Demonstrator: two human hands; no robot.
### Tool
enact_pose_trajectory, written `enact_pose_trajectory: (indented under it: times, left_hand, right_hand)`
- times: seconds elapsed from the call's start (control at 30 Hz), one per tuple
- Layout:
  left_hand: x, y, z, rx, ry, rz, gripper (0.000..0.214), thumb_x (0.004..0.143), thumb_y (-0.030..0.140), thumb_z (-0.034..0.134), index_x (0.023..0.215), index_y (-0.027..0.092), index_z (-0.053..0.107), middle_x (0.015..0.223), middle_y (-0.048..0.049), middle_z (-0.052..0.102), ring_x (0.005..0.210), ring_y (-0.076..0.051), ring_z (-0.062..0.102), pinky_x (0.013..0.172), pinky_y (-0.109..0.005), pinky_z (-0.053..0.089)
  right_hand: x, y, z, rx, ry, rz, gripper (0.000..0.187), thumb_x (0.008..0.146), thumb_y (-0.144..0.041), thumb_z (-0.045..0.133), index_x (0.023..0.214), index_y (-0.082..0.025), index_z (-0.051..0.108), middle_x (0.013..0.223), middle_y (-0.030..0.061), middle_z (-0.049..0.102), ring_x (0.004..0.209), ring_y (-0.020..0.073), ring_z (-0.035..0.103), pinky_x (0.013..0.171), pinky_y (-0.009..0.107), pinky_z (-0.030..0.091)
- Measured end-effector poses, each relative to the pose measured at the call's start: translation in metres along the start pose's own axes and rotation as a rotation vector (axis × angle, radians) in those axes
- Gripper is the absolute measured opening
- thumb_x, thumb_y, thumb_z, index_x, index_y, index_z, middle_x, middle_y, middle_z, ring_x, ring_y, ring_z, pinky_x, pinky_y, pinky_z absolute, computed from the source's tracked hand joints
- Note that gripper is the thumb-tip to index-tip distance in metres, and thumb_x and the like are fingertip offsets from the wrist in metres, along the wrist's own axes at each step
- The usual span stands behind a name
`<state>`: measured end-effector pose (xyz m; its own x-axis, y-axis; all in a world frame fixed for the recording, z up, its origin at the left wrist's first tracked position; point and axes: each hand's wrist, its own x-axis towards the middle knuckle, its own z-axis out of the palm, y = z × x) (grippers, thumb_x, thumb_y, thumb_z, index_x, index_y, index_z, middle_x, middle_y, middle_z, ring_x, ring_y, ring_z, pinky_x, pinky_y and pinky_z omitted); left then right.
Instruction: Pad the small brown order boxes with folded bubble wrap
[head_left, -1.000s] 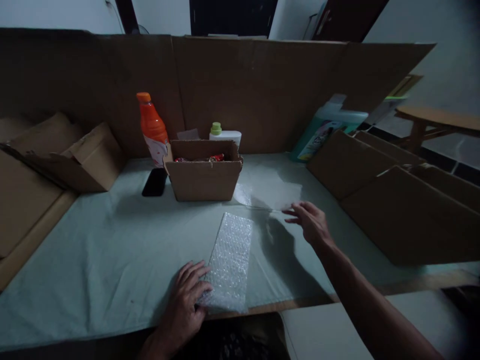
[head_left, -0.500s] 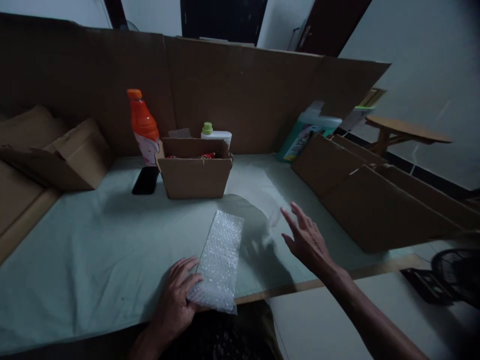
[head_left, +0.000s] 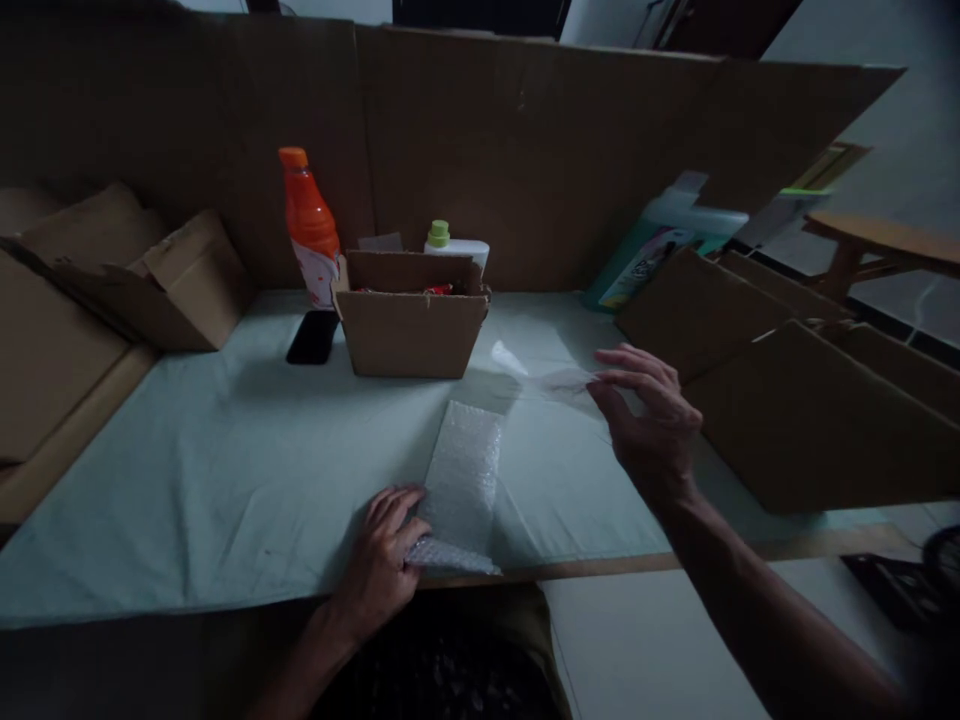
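Observation:
A strip of bubble wrap (head_left: pixel 466 470) lies flat near the table's front edge, its near end folded up. My left hand (head_left: pixel 386 545) is closed on its lower left side, with the thumb by the raised fold. To the right, my right hand (head_left: pixel 651 410) is lifted above the cloth, thumb and fingers pinched on a thin clear plastic sheet (head_left: pixel 555 380). The sheet stretches leftward from the fingertips toward the small cardboard box (head_left: pixel 411 335). Whether it is a bag or a single layer, I cannot tell.
Behind the box stand an orange bottle (head_left: pixel 309 225) and a white bottle with a green cap (head_left: pixel 439 234). A black phone (head_left: pixel 313 338) lies left of it. A teal jug (head_left: pixel 645 250) leans at back right. Cardboard boxes (head_left: pixel 817 420) line the right; others (head_left: pixel 202 290) the left.
My right hand has gone from spread fingers to a pinch on the clear plastic sheet, lifting it. The bubble wrap's near end has folded up. The view has shifted.

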<state>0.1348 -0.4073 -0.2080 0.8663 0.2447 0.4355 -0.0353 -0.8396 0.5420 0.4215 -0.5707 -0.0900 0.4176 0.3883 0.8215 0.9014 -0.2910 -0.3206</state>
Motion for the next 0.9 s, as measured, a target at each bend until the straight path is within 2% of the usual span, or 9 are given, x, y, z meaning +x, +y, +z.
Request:
enact_pose_trajectory:
  times: [0.1,0.2,0.27,0.37,0.5,0.63,0.8,0.9]
  left_hand:
    - [0.0,0.003,0.001,-0.016,-0.009,0.008,0.036,0.065,-0.006,0.054,0.09,0.018,0.064,0.127,-0.0129,0.063,0.12,-0.03,0.057,0.102,-0.054,0.049]
    - [-0.003,0.006,-0.001,-0.03,-0.01,-0.004,0.032,0.069,-0.004,0.059,0.091,0.018,0.064,0.127,-0.0125,0.063,0.12,-0.029,0.057,0.102,-0.052,0.049]
    - [-0.005,0.007,-0.003,-0.032,-0.006,-0.01,0.03,0.072,-0.003,0.061,0.092,0.019,0.065,0.127,-0.0123,0.064,0.12,-0.029,0.057,0.103,-0.051,0.049]
    - [-0.009,0.006,-0.005,-0.029,0.008,-0.005,0.027,0.074,-0.001,0.061,0.092,0.019,0.065,0.127,-0.0125,0.064,0.121,-0.029,0.057,0.105,-0.052,0.048]
    - [-0.012,0.004,-0.003,-0.016,0.01,0.0,0.028,0.073,-0.001,0.059,0.092,0.019,0.065,0.128,-0.0124,0.064,0.124,-0.029,0.056,0.108,-0.053,0.045]
    - [-0.013,0.002,-0.003,0.0,0.008,0.016,0.03,0.071,-0.002,0.056,0.092,0.017,0.067,0.126,-0.014,0.064,0.125,-0.029,0.056,0.108,-0.052,0.046]
    - [-0.012,0.004,-0.005,0.006,-0.016,0.005,0.025,0.075,0.001,0.057,0.091,0.016,0.068,0.124,-0.0137,0.065,0.126,-0.028,0.055,0.112,-0.051,0.044]
    - [-0.011,0.004,-0.006,0.008,-0.016,0.001,0.023,0.077,0.002,0.058,0.092,0.016,0.069,0.123,-0.0137,0.065,0.125,-0.028,0.056,0.111,-0.052,0.044]
  right_hand:
    - [-0.026,-0.033,0.015,0.211,-0.023,0.113,0.004,0.092,-0.028,0.065,0.09,-0.026,0.067,0.1,0.0031,0.075,0.104,0.0231,0.069,0.096,0.048,0.051]
    - [-0.059,-0.062,0.035,0.304,-0.181,0.158,0.004,0.093,-0.024,0.063,0.092,-0.026,0.067,0.096,0.0029,0.076,0.095,0.021,0.071,0.089,0.042,0.053]
    - [-0.078,-0.074,0.045,0.338,-0.288,0.114,0.007,0.094,-0.021,0.061,0.093,-0.025,0.067,0.093,0.0022,0.077,0.09,0.02,0.072,0.086,0.04,0.053]
    - [-0.095,-0.084,0.049,0.349,-0.394,-0.024,0.01,0.095,-0.017,0.06,0.095,-0.025,0.066,0.091,0.0012,0.077,0.086,0.0187,0.072,0.083,0.038,0.05]
    - [-0.101,-0.093,0.041,0.241,-0.427,-0.152,0.011,0.092,-0.011,0.062,0.091,-0.022,0.064,0.084,0.0003,0.076,0.078,0.0156,0.069,0.082,0.035,0.046]
    - [-0.102,-0.106,0.037,0.157,-0.511,-0.243,0.013,0.092,-0.01,0.06,0.085,-0.021,0.062,0.076,-0.0004,0.072,0.071,0.0139,0.063,0.09,0.036,0.042]
    - [-0.103,-0.114,0.041,0.087,-0.677,-0.256,0.021,0.093,-0.012,0.055,0.075,-0.02,0.061,0.064,-0.0006,0.065,0.063,0.0144,0.057,0.086,0.035,0.041]
    - [-0.102,-0.117,0.041,0.078,-0.705,-0.255,0.023,0.094,-0.012,0.053,0.074,-0.021,0.061,0.064,0.0001,0.065,0.064,0.0153,0.057,0.085,0.035,0.041]
